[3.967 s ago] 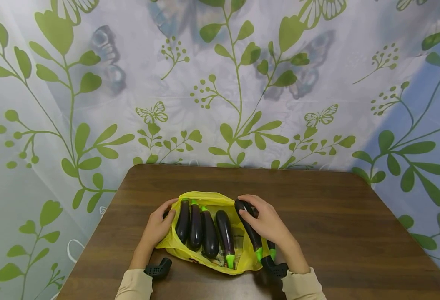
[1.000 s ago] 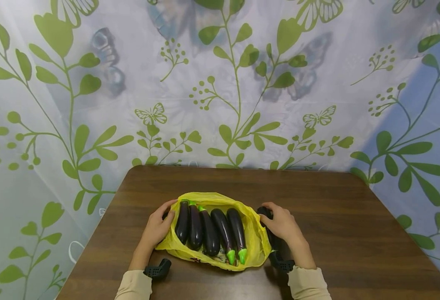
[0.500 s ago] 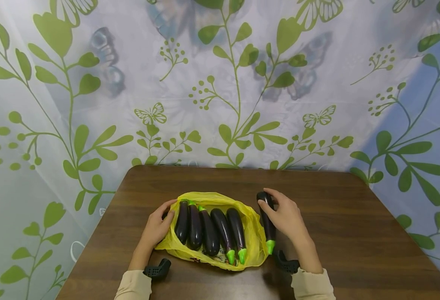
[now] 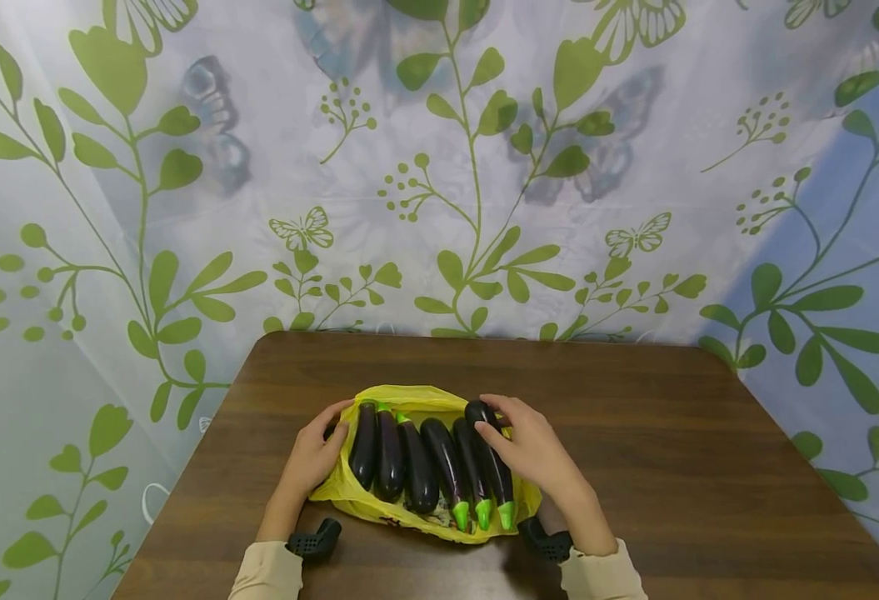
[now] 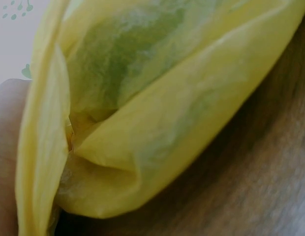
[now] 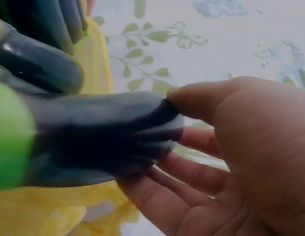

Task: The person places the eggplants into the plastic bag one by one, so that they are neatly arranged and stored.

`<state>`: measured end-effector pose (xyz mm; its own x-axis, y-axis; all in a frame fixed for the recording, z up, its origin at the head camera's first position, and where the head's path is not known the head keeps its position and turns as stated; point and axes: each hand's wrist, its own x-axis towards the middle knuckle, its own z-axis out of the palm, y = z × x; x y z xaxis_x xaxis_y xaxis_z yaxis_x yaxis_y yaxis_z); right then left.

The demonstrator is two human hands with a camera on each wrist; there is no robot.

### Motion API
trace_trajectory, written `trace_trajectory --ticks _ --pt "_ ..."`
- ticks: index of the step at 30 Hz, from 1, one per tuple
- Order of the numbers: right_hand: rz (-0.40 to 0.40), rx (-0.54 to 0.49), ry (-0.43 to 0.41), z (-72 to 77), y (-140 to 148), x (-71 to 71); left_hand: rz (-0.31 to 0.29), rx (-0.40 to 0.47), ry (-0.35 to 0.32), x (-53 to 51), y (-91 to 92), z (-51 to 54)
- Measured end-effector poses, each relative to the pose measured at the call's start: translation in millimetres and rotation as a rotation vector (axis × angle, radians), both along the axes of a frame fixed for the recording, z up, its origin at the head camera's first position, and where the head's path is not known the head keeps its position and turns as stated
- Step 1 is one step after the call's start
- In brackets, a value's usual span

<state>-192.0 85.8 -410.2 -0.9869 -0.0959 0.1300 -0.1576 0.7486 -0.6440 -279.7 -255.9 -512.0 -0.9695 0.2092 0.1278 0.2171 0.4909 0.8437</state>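
Note:
My right hand [image 4: 532, 442] grips a dark purple eggplant [image 4: 497, 475] by its rounded end, thumb on one side and fingers on the other. That eggplant [image 6: 103, 137] fills the middle of the right wrist view, its green cap toward the left. In the head view it is over the right part of a yellow plastic bag [image 4: 529, 500], beside several eggplants [image 4: 389, 458] lying in a row inside. At the bag's left edge, my left hand [image 4: 317, 446] holds the plastic. Folds of the bag [image 5: 157, 142] hide most of that hand in the left wrist view.
A brown wooden table [image 4: 671, 467] bears the bag, with bare wood on its right side. Behind stands a white curtain [image 4: 439, 167] printed with green leaves and butterflies. A black camera mount [image 4: 315, 540] sits at the left wrist.
My right hand has carried the eggplant leftward from beside the bag to over its right part. An eggplant it held four seconds ago now lies in the row. The left hand has stayed put.

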Motion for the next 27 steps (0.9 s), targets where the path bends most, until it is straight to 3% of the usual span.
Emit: trace_trajectory --ticks 15,23,27 --pt "0.009 0.050 -0.136 -15.0 -6 -4.0 -0.003 -0.004 0.028 -0.2 -0.6 0.4" --pt "-0.055 0.090 -0.141 -20.4 -10 -2.1 -0.014 0.001 0.023 2.2 -0.2 0.5" --pt "-0.079 0.100 -0.098 -24.9 -13 -2.8 -0.015 0.016 0.031 2.7 0.1 1.1"
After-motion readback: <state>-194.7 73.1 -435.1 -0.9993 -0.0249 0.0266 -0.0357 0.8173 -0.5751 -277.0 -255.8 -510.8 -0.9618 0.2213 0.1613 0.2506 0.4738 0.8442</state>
